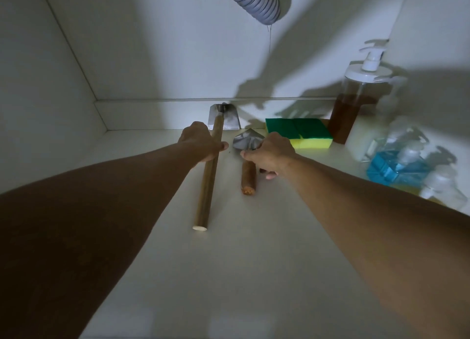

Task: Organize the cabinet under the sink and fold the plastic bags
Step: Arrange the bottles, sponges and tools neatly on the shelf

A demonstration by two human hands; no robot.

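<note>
Inside the white cabinet, a small hoe with a long wooden handle (pixel 207 186) lies on the floor, its metal blade against the back ledge. My left hand (pixel 201 143) grips the handle near the blade. To its right lies a trowel with a short brown handle (pixel 248 177) and a pointed metal blade (pixel 245 140). My right hand (pixel 269 154) holds the trowel where blade meets handle. No plastic bags are in view.
Green-and-yellow sponges (pixel 300 132) lie at the back right. A pump bottle of brown liquid (pixel 356 102) stands beside them. Clear bottles with blue liquid (pixel 404 163) crowd the right side. A grey corrugated drain hose (pixel 256 3) hangs overhead. The cabinet floor (pixel 241 262) stretches toward me.
</note>
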